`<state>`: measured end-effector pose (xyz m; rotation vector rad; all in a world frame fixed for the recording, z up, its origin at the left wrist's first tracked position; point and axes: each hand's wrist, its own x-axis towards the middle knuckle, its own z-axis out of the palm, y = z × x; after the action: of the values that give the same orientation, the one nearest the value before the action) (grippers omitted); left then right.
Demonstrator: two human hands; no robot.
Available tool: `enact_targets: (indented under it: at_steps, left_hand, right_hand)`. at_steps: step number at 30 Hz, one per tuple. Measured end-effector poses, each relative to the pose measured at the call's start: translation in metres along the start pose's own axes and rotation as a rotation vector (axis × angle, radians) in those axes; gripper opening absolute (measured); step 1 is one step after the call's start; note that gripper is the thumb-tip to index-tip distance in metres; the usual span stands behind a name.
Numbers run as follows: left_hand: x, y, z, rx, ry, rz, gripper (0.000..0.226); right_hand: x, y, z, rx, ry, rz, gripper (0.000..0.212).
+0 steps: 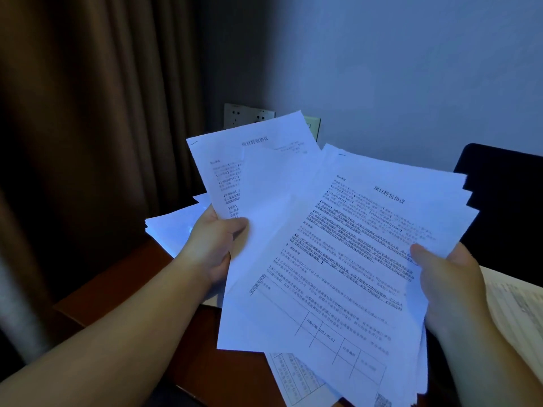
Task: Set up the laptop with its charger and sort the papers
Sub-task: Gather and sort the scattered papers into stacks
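Note:
I hold two fans of printed white papers above a dark wooden desk. My left hand grips a small bundle by its lower edge, thumb on top. My right hand grips a thicker stack at its right edge, the top sheet showing text and a table. The two bundles overlap in the middle. No laptop or charger shows clearly.
More loose sheets lie on the desk behind my left hand, and others under the held stack. A wall socket sits behind the papers. Brown curtains hang left; a dark object stands at right.

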<state>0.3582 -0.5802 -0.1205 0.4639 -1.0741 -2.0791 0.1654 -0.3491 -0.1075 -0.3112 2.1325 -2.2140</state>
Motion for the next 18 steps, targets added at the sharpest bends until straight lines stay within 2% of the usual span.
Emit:
enact_targets:
  at_steps: [6, 9, 14, 16, 18]
  left_hand:
    - [0.000, 0.000, 0.000, -0.019, 0.028, 0.005, 0.045]
    - [-0.001, 0.000, 0.001, -0.013, 0.024, -0.010, 0.041]
    - [-0.005, 0.000, 0.005, 0.017, -0.069, -0.066, 0.031]
    - [-0.007, 0.000, 0.006, 0.000, -0.083, -0.088, 0.027]
    - [-0.007, 0.000, 0.007, -0.016, -0.089, -0.097, 0.027]
  right_hand:
    - [0.004, -0.003, -0.005, 0.013, 0.089, -0.020, 0.021]
    - [0.000, -0.006, -0.005, 0.073, -0.009, -0.001, 0.017]
    - [-0.009, -0.009, 0.002, 0.065, -0.240, 0.029, 0.027]
    - [-0.010, -0.009, 0.003, 0.035, -0.233, 0.016, 0.027]
    - [-0.007, -0.008, -0.001, 0.005, -0.158, 0.000, 0.021]
